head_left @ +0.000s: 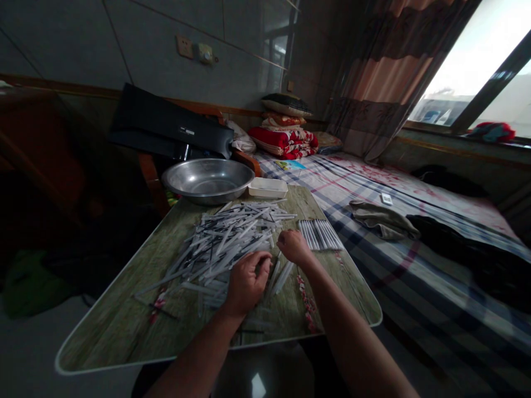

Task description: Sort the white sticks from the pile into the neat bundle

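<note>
A loose heap of thin white sticks (226,237) covers the middle of a wood-patterned table (124,326). My left hand (245,282) rests at the heap's near edge, fingers curled down onto a few sticks. My right hand (293,246) is just right of the heap, fingers bent and pinched on sticks lying under it. A tidy row of aligned white sticks (320,234) lies beside my right hand, near the table's right edge.
A metal basin (207,179) and a shallow white tray (267,188) stand at the table's far end. A black case (170,127) leans behind them. To the right is a bed with a plaid sheet (373,265), folded blankets (286,141), dark clothes and a curtain.
</note>
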